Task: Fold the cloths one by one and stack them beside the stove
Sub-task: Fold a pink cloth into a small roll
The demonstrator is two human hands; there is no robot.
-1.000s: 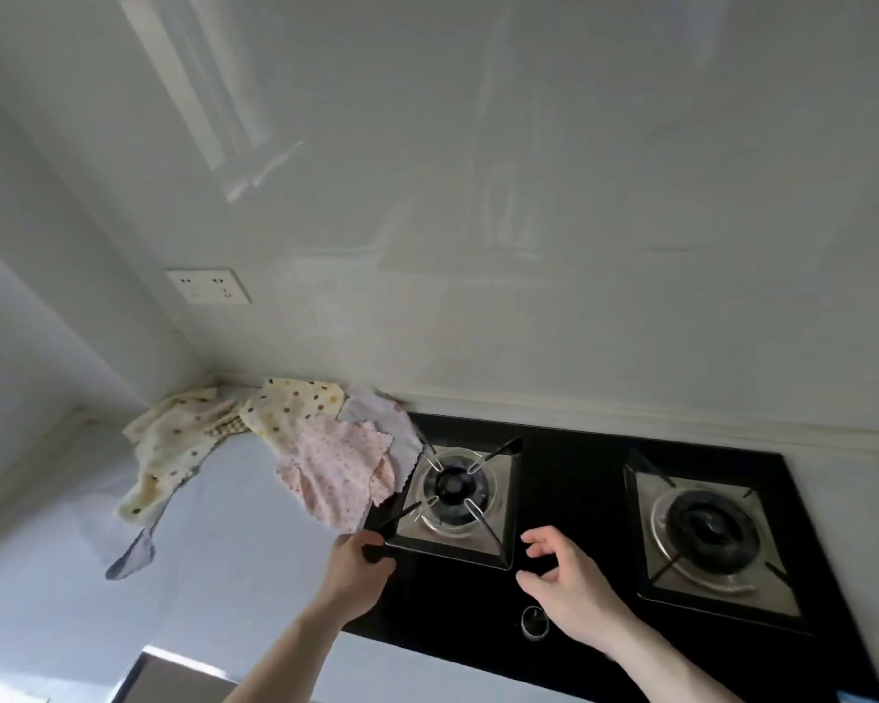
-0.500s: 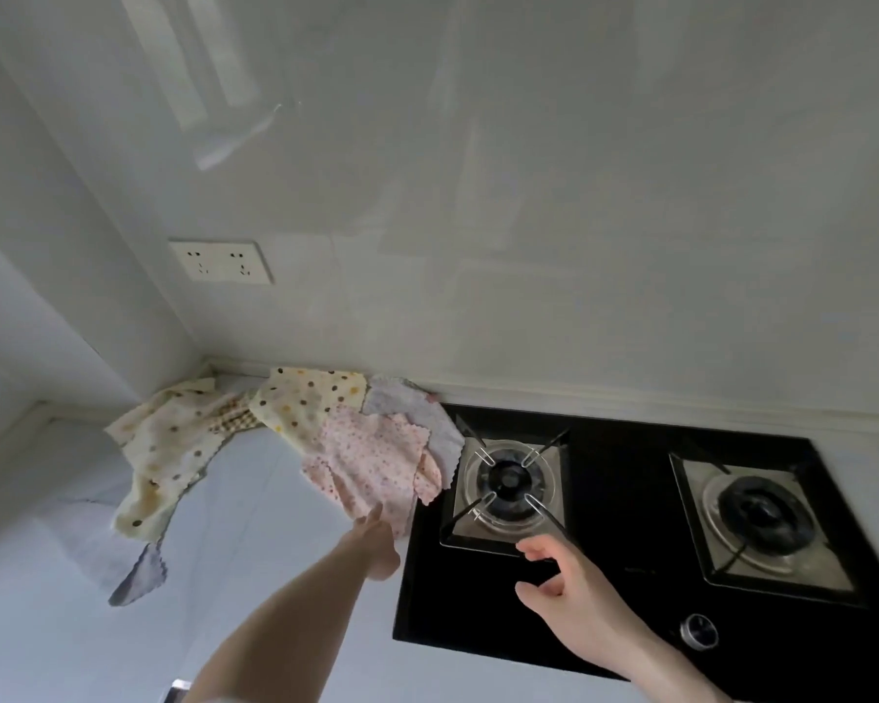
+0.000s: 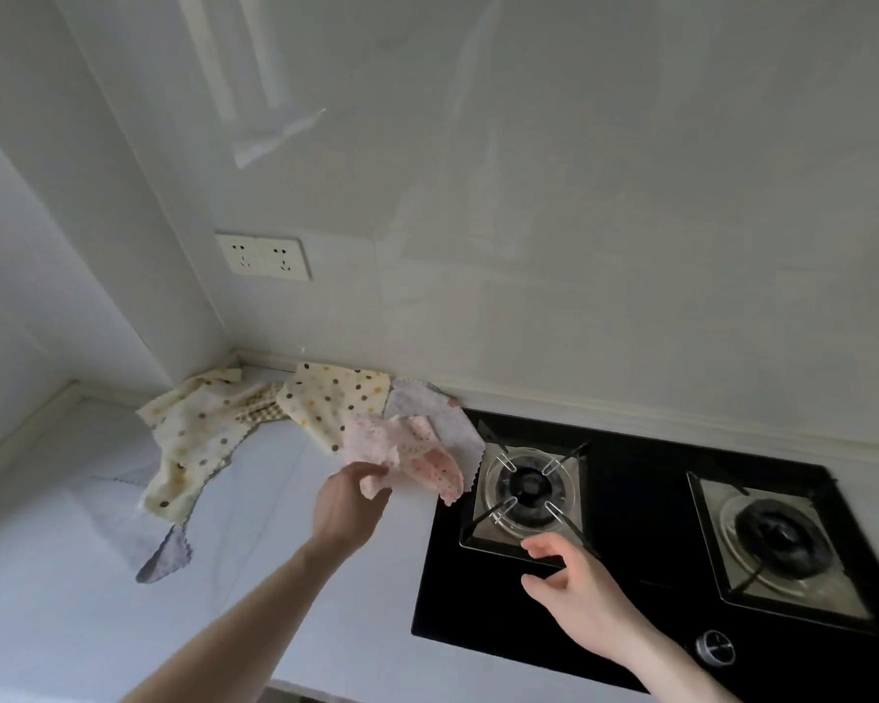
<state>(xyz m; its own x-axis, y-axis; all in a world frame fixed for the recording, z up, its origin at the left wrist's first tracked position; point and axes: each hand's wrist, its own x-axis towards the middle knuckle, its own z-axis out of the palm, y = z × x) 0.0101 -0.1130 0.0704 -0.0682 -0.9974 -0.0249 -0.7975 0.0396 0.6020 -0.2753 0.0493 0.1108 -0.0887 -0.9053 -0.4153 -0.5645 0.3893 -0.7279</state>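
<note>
Since half a second ago, the left hand (image 3: 348,504) has pinched the pink dotted cloth (image 3: 407,461), lifting its near edge off the white worktop (image 3: 72,601). Folding looks about to begin; the right hand (image 3: 579,596) hovers spread over the black glass stove (image 3: 630,499).

The left hand (image 3: 348,504) covers the near corner of the pink cloth (image 3: 407,456). The stove (image 3: 630,550) runs off the right edge, and both forearms leave the bottom edge. The checked cloth (image 3: 262,408) lies mostly under 2 spotted cloths.
</note>
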